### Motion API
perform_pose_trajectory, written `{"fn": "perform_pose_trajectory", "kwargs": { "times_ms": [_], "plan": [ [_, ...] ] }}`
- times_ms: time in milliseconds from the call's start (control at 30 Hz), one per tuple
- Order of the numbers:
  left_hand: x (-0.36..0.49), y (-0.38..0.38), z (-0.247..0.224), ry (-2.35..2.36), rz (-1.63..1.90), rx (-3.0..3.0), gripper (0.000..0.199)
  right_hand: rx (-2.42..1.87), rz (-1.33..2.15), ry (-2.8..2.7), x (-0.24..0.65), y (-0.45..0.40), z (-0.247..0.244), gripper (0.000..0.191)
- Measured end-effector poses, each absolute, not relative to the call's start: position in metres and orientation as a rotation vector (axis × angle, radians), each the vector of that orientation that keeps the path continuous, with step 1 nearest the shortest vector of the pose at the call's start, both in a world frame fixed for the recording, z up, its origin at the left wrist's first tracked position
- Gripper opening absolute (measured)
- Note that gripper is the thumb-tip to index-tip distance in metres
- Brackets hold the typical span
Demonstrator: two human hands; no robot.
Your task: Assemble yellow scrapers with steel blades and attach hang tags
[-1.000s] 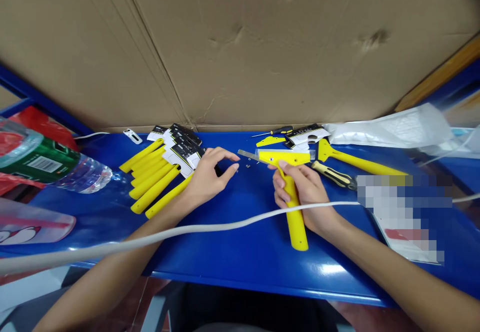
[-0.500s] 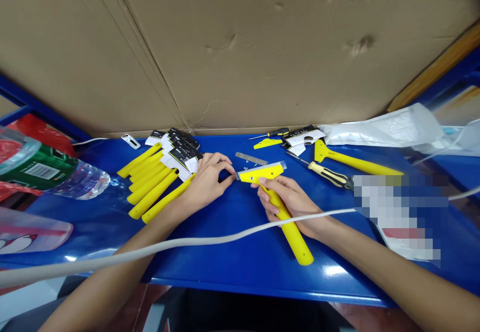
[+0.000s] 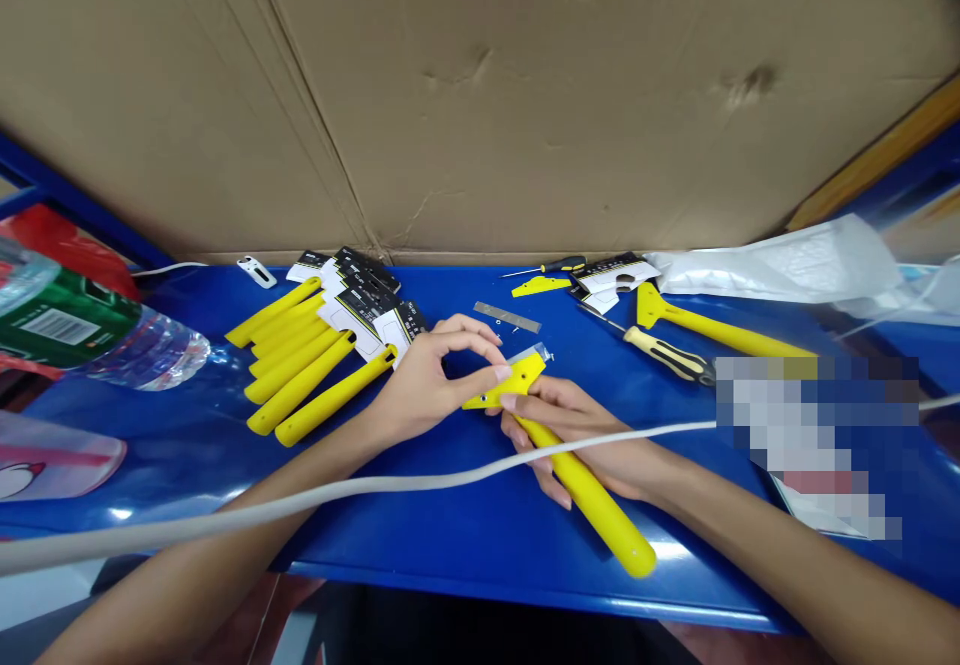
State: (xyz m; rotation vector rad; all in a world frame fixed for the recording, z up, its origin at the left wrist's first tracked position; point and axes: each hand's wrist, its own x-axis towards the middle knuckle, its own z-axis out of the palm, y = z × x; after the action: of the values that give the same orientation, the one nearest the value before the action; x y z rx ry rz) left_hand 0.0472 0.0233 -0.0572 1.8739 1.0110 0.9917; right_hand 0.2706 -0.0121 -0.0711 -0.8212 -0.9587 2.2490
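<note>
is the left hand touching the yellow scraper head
Touching. In the head view, the thumb tip of the left hand rests on the yellow scraper head.

The blue-painted bench [image 3: 465,555] carries, at its rear-left section, a row of yellow moulded plastic scraper handles [image 3: 296,375] beside a stack of black-and-white card packets [image 3: 360,295]. A flat steel blade [image 3: 507,317] lies near the rear edge at centre. Toward the rear-right corner lie a black-and-yellow screwdriver [image 3: 667,362] and an assembled yellow scraper [image 3: 697,328]. A clear plastic water bottle with a green label [image 3: 142,350] lies on its side at the left edge.
</note>
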Motion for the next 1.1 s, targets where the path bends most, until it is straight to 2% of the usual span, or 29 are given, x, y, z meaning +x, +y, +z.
{"fn": "perform_pose_trajectory", "kwargs": {
  "times_ms": [533, 800, 1100],
  "plan": [
    [0.054, 0.012, -0.050, 0.951, 0.867, 1.567, 0.010, -0.825, 2.332, -1.244, 0.269, -0.016, -0.070, 0.052],
    [0.056, 0.012, -0.048, 0.922, 0.783, 1.258, 0.027, -0.814, 2.350, -1.289, 0.271, -0.016, -0.065, 0.047],
    [0.058, 0.010, -0.046, 0.868, 0.706, 1.008, 0.032, -0.838, 2.432, -1.221, 0.273, -0.017, -0.074, 0.045]
  ]
}}
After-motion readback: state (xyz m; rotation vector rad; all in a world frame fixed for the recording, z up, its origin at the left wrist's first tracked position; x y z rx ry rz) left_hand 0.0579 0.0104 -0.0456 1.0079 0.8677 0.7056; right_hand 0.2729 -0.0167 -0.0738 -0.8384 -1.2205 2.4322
